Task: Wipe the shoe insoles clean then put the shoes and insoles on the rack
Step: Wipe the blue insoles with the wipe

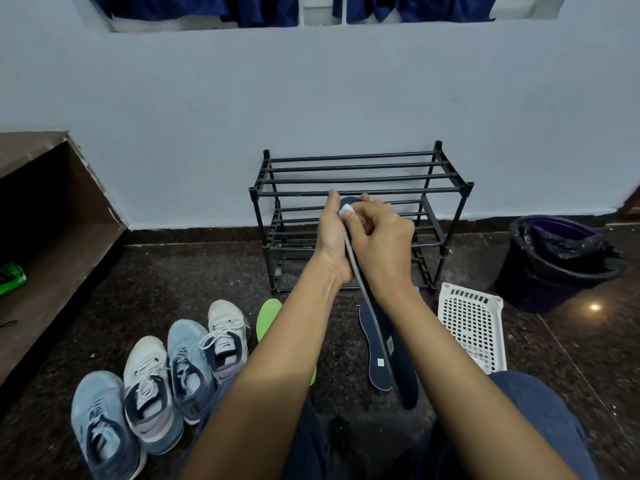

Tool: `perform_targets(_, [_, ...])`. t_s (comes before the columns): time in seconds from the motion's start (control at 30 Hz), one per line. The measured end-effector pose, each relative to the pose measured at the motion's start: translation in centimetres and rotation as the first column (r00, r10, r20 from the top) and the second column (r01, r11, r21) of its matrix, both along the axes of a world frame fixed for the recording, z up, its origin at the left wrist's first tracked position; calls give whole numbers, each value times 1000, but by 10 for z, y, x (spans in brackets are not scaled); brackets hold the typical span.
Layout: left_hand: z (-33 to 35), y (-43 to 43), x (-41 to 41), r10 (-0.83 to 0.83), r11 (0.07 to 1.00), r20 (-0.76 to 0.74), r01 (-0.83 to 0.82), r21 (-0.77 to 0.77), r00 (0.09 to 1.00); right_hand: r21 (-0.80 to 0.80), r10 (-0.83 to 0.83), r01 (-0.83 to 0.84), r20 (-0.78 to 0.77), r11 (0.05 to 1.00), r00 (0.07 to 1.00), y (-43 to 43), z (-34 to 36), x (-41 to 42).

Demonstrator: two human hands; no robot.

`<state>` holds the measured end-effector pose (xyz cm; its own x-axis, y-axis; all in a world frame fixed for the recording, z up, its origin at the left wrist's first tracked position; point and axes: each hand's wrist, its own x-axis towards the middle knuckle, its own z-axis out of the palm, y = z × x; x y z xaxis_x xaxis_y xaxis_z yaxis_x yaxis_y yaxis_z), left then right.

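Navy insole (pixel 407 382) gripped by left hand (pixel 330 237), right hand (pixel 384 240) pinching white wipe (pixel 346 212)

The left forearm (pixel 277 358) is covering most of the green insole (pixel 268 318). The right hand's (pixel 384 244) fingers (pixel 375 207) are hiding nearly all of the white wipe (pixel 346 212) against the dark insole (pixel 405 379). The bottom edge is cutting off the leftmost shoe (pixel 104 434).
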<state>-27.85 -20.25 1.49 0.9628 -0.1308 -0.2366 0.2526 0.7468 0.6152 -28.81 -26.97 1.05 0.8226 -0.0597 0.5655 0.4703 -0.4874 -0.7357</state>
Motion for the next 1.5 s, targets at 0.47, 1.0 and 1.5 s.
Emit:
perform_targets(0.47, [7,10,1,27,992,24,-24,-125,999,170,115,-77,-225,982,968,0,2,-18])
perform_targets(1.0, [1,5,-5,31,989,-69,-21,145,997,7,-38,39,-112,999,993,1,8,1])
perform_targets(1.5, [2,4,1,90,979,-93,-71,190,992,111,60,-42,-163,993,985,0,2,6])
